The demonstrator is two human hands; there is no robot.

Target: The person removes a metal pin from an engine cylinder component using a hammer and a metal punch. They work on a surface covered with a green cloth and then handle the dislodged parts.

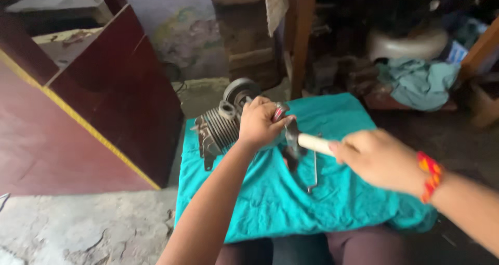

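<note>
My left hand (pixel 258 123) grips a small metal part with a red tip (pixel 280 111), held upright beside a grey finned engine cylinder (pixel 221 127). My right hand (pixel 377 158) holds the pale wooden handle of a hammer (pixel 314 143). The hammer's dark metal head (pixel 292 140) sits right next to my left hand. Both hands hover over a teal cloth (pixel 291 197) that covers a low support. A thin bent metal rod (pixel 314 174) lies on the cloth below the hammer. A red and orange thread band circles my right wrist.
A dark red wooden cabinet (pixel 104 98) with a yellow edge stands at the left. Cracked concrete floor (pixel 83 228) lies in front. Behind are wooden posts (pixel 303 36), a pale green rag (pixel 421 83) and a white bowl-shaped object (pixel 408 44) amid clutter.
</note>
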